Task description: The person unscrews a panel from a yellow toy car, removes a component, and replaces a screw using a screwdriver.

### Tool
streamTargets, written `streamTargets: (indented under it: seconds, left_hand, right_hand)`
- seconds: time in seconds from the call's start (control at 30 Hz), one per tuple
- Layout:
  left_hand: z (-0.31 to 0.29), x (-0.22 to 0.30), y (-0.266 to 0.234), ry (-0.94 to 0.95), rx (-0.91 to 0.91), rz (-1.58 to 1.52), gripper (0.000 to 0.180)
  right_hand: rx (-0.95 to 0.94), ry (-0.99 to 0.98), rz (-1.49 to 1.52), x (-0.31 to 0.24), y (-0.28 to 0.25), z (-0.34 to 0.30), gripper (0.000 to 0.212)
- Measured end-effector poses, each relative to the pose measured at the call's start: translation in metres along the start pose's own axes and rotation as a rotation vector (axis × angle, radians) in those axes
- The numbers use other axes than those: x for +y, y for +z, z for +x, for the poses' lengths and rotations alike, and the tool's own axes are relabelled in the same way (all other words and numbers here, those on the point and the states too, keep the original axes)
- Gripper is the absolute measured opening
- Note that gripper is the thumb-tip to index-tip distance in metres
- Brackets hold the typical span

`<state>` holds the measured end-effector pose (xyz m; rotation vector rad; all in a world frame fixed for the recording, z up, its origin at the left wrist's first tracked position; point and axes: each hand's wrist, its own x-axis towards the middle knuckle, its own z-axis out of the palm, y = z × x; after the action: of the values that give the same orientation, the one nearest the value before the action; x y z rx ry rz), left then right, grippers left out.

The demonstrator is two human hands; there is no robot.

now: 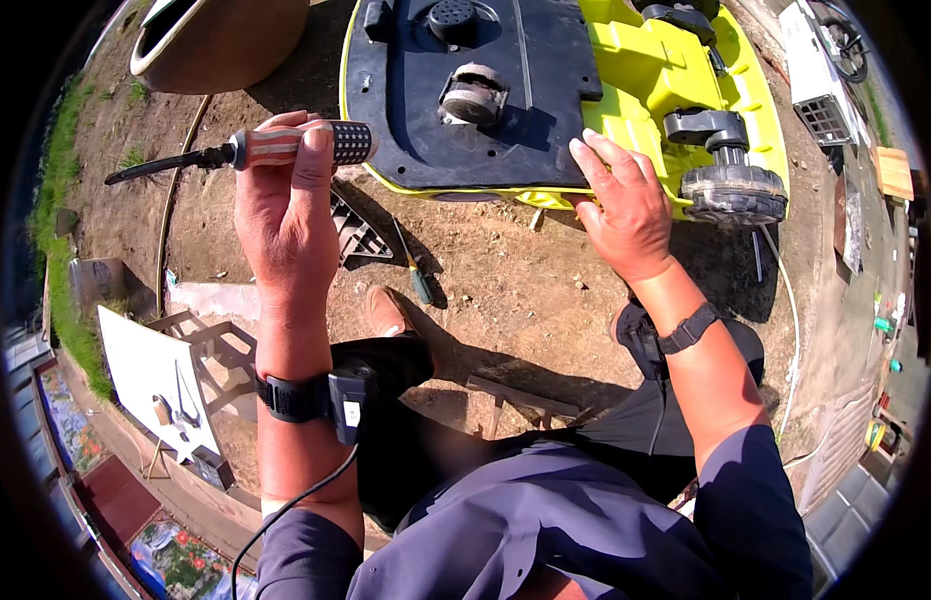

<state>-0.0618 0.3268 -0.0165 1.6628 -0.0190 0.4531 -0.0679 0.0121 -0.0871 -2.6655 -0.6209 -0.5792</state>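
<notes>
In my left hand point(297, 215), thumb and fingers are closed round a hand tool point(345, 143) with a striped and starred handle. Its long dark shaft points left; the tip's exact kind cannot be made out. My right hand point(625, 215) lies with fingers spread at the near edge of an upturned yellow ride-on toy car point(645, 65). A black plate point(415, 140) covers the left part of its underside. A small caster wheel point(473, 95) sits on that plate, and a dirty drive wheel point(733, 193) shows on the right.
On the dirt between my feet and the car lie a green-handled screwdriver point(418, 280) and a black plastic grille-like piece point(357, 232). A low white-topped table point(150, 365) stands at left with pliers on it. A large pot point(220, 45) stands at the far left. A white hose point(788, 300) runs along the right.
</notes>
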Motion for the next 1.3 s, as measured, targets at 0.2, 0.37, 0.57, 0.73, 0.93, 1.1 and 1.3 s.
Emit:
streamTargets:
  seconds: [0.2,0.37,0.57,0.73,0.93,1.1,1.3]
  left_hand:
    - [-0.009,0.003,0.017,0.281,-0.006,0.035,0.026]
    - [-0.017,-0.006,0.017,0.079,-0.261,0.577,0.028]
    - [-0.031,-0.025,0.011,0.319,-0.085,0.463,0.017]
    - [-0.011,-0.074,-0.018,-0.522,0.222,-0.076,0.012]
    - [-0.017,-0.073,0.01,-0.637,0.119,-0.315,0.012]
    - [-0.021,-0.079,0.006,-0.568,0.084,-0.276,0.014]
    - [-0.014,-0.074,0.002,-0.621,0.075,-0.231,0.014]
  right_hand:
    - [0.0,-0.011,0.002,0.0,0.0,-0.001,0.071]
    - [0.004,-0.058,0.022,0.004,0.0,0.0,0.07]
    - [0.009,-0.029,0.008,0.004,-0.002,0.003,0.07]
    - [0.006,0.024,0.028,-0.006,-0.004,0.011,0.072]
    - [0.014,0.028,0.053,-0.01,-0.002,0.011,0.069]
    - [0.012,0.016,0.066,-0.014,-0.003,0.011,0.068]
    - [-0.004,-0.033,0.039,-0.005,-0.002,0.011,0.062]
